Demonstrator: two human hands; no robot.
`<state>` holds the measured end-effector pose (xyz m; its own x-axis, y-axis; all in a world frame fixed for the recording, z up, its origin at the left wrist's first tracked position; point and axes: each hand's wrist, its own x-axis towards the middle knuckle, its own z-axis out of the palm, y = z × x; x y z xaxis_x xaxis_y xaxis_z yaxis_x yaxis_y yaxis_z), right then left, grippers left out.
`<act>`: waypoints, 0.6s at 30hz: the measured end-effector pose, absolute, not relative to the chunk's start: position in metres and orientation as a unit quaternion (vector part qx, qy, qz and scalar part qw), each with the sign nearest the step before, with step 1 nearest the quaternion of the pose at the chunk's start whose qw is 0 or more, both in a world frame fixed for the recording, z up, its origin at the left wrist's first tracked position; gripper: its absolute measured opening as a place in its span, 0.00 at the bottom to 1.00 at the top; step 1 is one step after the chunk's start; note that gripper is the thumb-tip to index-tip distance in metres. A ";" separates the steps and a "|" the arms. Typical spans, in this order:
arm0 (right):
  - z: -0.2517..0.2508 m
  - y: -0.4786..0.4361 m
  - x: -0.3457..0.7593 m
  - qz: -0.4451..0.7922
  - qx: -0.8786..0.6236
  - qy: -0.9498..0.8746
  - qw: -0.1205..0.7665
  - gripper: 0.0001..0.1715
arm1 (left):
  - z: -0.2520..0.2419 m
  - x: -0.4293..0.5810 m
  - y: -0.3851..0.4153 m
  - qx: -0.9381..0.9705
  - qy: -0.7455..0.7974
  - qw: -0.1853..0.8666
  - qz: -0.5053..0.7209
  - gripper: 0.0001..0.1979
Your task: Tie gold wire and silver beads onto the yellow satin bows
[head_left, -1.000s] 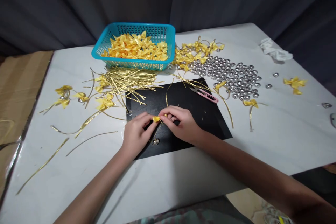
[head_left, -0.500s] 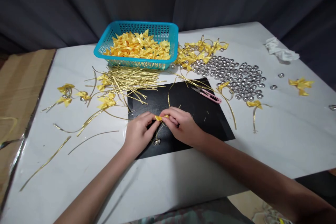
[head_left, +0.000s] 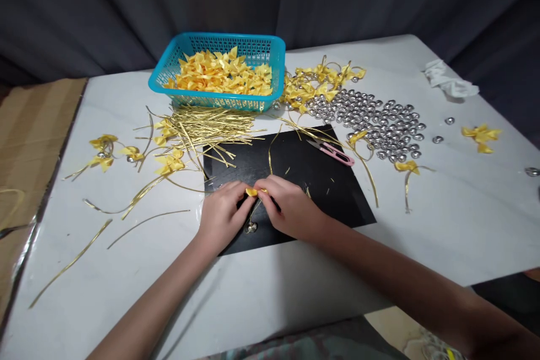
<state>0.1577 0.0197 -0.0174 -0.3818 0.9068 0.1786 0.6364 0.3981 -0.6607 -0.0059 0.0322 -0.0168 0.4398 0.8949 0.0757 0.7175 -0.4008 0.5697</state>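
My left hand point(head_left: 221, 215) and my right hand point(head_left: 290, 207) meet over a black mat point(head_left: 320, 177), fingers pinched together on a small yellow ribbon bow point(head_left: 252, 192). A thin gold wire tie runs through the bow; one end rises past my right fingers, the other hangs down to a small silver bell point(head_left: 250, 228) resting on the mat. Both hands are closed on the bow and its wire.
A blue basket point(head_left: 270, 50) of yellow bows stands at the back. Loose gold wire ties point(head_left: 202, 129) lie in front of it. A heap of silver bells point(head_left: 379, 118), pink snips point(head_left: 333, 152), finished bows point(head_left: 316, 81) and a crumpled white tissue point(head_left: 449, 83) lie to the right. Cardboard point(head_left: 29, 140) borders the left.
My fingers have shifted slightly on the bow and wire; the hands stay in the same place. The view moved a little.
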 end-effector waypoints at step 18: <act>-0.023 0.019 0.160 0.262 -0.491 -0.784 0.273 0.13 | -0.017 -0.005 0.032 0.804 0.506 0.238 0.203 0.10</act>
